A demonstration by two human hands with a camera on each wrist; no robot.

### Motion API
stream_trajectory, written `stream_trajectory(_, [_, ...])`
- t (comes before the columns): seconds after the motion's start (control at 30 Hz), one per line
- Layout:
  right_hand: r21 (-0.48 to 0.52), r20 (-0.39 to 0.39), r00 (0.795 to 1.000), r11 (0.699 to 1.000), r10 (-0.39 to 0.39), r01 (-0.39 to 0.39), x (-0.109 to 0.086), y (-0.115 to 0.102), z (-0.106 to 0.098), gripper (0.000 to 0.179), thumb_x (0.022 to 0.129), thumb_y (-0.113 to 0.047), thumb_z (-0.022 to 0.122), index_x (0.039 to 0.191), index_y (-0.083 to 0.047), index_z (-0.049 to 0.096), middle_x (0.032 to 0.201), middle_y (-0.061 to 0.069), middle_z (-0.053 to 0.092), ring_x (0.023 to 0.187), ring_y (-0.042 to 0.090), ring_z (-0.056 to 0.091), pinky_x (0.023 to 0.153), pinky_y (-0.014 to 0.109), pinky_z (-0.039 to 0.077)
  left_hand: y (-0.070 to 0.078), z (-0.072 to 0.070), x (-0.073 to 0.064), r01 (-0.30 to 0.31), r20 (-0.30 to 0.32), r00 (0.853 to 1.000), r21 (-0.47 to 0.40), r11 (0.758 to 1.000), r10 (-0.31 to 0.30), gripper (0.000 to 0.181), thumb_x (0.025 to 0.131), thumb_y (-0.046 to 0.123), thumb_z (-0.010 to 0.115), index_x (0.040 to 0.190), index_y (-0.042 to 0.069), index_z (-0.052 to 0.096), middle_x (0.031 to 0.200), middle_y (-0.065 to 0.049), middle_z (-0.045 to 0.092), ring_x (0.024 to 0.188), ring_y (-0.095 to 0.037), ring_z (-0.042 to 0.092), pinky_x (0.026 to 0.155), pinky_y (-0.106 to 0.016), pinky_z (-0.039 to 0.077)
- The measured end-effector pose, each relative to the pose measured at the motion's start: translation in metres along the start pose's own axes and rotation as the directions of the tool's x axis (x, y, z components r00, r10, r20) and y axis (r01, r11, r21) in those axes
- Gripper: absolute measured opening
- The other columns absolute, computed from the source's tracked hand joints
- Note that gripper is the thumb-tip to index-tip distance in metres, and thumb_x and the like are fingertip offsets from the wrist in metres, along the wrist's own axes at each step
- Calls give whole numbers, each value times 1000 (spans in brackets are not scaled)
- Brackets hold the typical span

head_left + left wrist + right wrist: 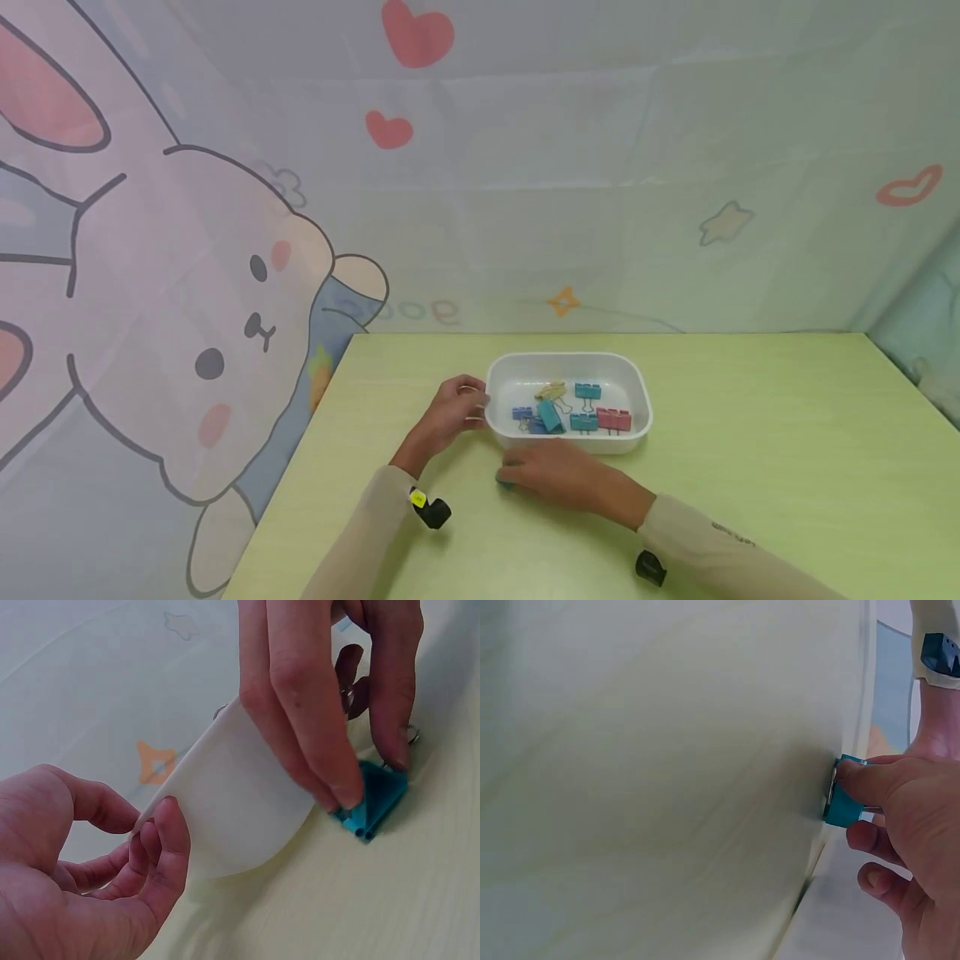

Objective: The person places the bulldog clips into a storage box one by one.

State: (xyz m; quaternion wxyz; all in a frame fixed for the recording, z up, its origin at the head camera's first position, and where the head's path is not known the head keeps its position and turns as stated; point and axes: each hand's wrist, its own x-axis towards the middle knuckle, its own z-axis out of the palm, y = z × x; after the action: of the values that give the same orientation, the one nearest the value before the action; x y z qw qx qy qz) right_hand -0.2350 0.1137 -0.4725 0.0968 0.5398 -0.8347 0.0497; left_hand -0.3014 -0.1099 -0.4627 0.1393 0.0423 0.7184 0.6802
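My left hand (448, 414) pinches the left end of a white plastic box (611, 446), thumb and fingers on its rim. In front of the box, my right hand (558, 475) holds a teal binder clip (505, 480) low at the tabletop. The left wrist view shows this teal clip (385, 796) between thumb and fingers, its wire handles partly covered. In the right wrist view the thumb lies on the clip (844, 801). Inside the box are several binder clips, among them a pink one (613, 419), a yellow one (552, 390) and a small blue one (522, 412).
The box stands on a pale yellow-green table (750, 467). Behind the table's back edge hangs a cloth backdrop (525, 167) printed with a rabbit and hearts. Small black cameras sit on the left wrist (433, 511) and right wrist (650, 568).
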Motion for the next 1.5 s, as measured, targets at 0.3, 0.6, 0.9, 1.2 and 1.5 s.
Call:
stream_trajectory(0.3, [43, 38, 999, 999, -10, 9, 1, -5, -3, 12, 98, -24, 74, 109, -25, 77, 100, -10, 73, 81, 6, 62, 76, 18, 52, 0, 0, 0, 8, -4, 1000, 9, 1000, -8, 37, 99, 9, 59, 131, -9, 51, 123, -29, 59, 102, -37, 67, 90, -45, 60])
stream_trajectory(0.6, [46, 35, 999, 999, -31, 29, -1, -8, -11, 12, 98, -23, 73, 110, -25, 77, 100, -11, 72, 82, 3, 63, 76, 16, 52, 1, 0, -1, 2, 1, 1000, 9, 1000, -2, 37, 100, 8, 58, 131, -10, 51, 123, -29, 59, 102, -37, 68, 89, -45, 60])
stream_trajectory(0.9, [-23, -24, 999, 999, -30, 30, 1, -7, -40, 18, 97, -22, 74, 115, -24, 75, 104, -10, 73, 89, 6, 68, 72, 21, 56, 1, 0, -1, -6, -7, 1000, 12, 1000, 6, 33, 100, 7, 58, 129, -8, 52, 122, -29, 59, 102, -39, 68, 91, -48, 59])
stream_trajectory(1.2, [-149, -134, 989, 988, -68, 47, 0, 9, -68, 20, 91, -22, 81, 109, -22, 73, 101, -9, 71, 84, 8, 68, 63, 24, 55, 1, 0, 0, -3, -5, 1000, 16, 1000, 3, 33, 99, 8, 59, 128, -8, 53, 121, -27, 59, 102, -38, 68, 91, -48, 59])
stream_trajectory(1.5, [-118, -199, 980, 992, 14, -39, -8, 36, -96, 22, 91, -18, 80, 112, -18, 75, 102, -3, 73, 87, 13, 70, 66, 27, 57, 2, 1, 1, 8, -8, 1000, 17, 1000, -8, 31, 99, 8, 59, 127, -6, 53, 117, -22, 61, 98, -32, 68, 89, -45, 60])
